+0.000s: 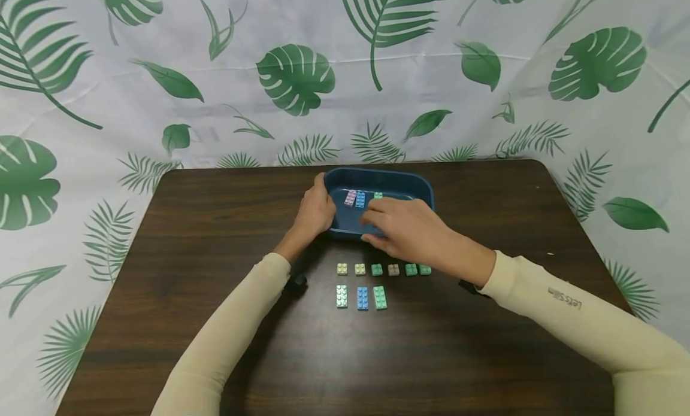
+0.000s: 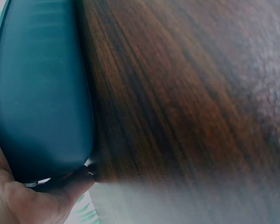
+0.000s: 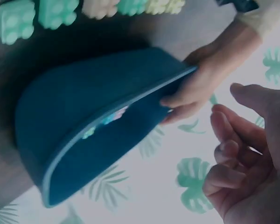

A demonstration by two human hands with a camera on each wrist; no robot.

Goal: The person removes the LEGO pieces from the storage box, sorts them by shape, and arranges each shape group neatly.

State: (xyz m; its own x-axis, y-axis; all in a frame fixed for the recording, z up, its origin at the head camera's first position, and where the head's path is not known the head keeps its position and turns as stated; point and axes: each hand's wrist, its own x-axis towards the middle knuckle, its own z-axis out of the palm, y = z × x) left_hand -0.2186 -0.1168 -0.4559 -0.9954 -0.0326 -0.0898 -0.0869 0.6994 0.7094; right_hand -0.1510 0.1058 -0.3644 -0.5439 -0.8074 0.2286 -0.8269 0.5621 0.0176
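Observation:
A dark blue plastic tub [image 1: 377,172] stands toward the far edge of the table. My left hand [image 1: 315,208] grips its left end; in the left wrist view the thumb and fingers of the left hand [image 2: 37,198] are at the tub's corner [image 2: 42,102]. Over the tub's front right part hovers my right hand [image 1: 412,227]. In the right wrist view this right hand [image 3: 245,158] has loosely bent fingers, thumb and index apart, nothing between them. Inside the tub lie a pink toy brick [image 1: 350,197], a blue brick [image 1: 360,199] and a partly hidden green brick [image 1: 378,195].
In front of the tub, a row of several small square bricks [image 1: 377,270] in yellow, green and tan lies on the dark wooden table [image 1: 226,236]. Nearer are a pale green brick [image 1: 342,296], a blue one [image 1: 363,298] and a green one [image 1: 380,297]. A leaf-patterned cloth [image 1: 334,21] hangs behind.

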